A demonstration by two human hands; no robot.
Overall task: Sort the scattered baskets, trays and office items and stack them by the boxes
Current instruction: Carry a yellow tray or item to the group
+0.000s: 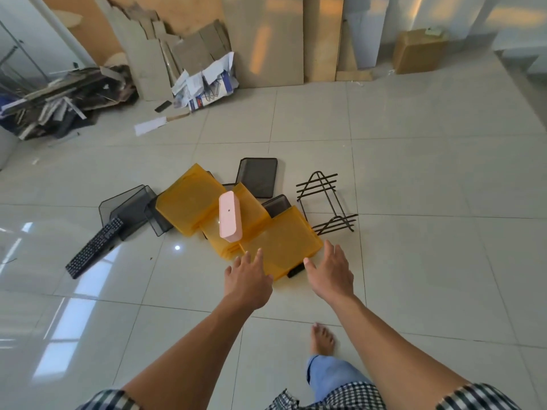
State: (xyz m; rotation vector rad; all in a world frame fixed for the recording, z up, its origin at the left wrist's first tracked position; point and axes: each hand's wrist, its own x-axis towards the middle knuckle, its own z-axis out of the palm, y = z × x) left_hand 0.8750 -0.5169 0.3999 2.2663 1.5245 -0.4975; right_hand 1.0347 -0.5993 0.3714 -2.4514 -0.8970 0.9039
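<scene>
The left hand [247, 279] and right hand [330, 273] were stretched toward the nearest orange tray [281, 244], fingers released; 1 pink box [229, 216] was seen lying behind it.

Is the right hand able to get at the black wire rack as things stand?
Probably yes: the right hand is open, and the rack stands uncovered just beyond it, beside the orange trays.

No writing can be read anywhere: the print on the blue-and-white box [204, 99] at eleven o'clock is too blurred, and the legends on the keyboard [94, 247] at nine o'clock are too small.
</scene>
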